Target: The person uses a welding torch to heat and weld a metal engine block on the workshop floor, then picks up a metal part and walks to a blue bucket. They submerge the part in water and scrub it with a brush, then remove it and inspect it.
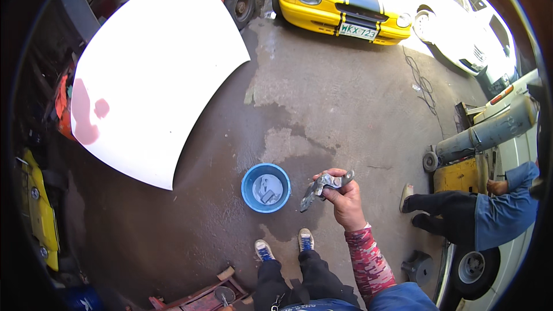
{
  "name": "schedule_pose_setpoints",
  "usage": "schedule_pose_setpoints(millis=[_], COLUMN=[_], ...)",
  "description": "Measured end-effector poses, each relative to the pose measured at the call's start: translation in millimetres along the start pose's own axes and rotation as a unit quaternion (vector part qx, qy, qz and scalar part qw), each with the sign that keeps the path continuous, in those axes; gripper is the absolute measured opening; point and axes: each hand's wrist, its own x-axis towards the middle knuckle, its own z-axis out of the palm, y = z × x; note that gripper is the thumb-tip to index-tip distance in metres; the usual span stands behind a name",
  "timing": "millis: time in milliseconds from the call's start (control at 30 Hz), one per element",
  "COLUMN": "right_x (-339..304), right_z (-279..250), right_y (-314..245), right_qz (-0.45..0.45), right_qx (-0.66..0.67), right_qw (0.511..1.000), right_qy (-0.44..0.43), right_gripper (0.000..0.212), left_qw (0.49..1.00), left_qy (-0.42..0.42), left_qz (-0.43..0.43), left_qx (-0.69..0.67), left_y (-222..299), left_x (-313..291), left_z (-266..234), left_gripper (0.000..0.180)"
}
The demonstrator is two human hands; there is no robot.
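My right hand (348, 204) is closed on a worn grey metal hinge (326, 182), thumb and fingers pinching its middle. One long arm of the hinge points down and left, and a shorter end sticks out to the right. The hinge is held above the floor, just right of a round blue basin (247, 203). Whitish cloudy liquid and a small dark rectangular piece show inside the basin. I cannot make out my left hand in the head view.
A white car hood panel (167, 80) with pinkish patches lies at left. Yellow car (345, 6) and white car (461, 29) stand at the back. At right, a person in blue (504, 213) is beside a grey cylinder (489, 129). A red wooden frame (201, 298) lies at lower left.
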Motion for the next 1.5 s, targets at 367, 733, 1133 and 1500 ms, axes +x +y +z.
schedule_pose_setpoints(millis=[367,733,1133,1500], right_x=[-103.8,-178.4,-157.2,-57.4], right_z=[33.3,33.9,-48.5,-193.8], right_y=[-167.8,-185.9,-186.5,-235.2], right_qz=[-0.109,-0.203,-0.206,-0.097], right_qx=[-0.024,-0.109,-0.119,-0.062], right_qw=[0.993,0.972,0.961,0.982], right_qy=[-0.039,0.048,0.143,0.150], right_gripper=[0.036,0.033,0.032,0.031], left_qw=[0.981,0.970,0.939,0.946], left_qy=[-0.038,-0.049,-0.093,-0.034], left_qz=[0.160,0.217,0.169,0.220], left_qx=[0.106,-0.102,0.285,0.237], left_y=[83.7,175.6,171.6,322.2], left_x=[-23.0,61.5,26.7,-71.9], left_z=[-73.4,-112.8,-59.7,62.9], left_gripper=[0.019,0.020,0.028,0.038])
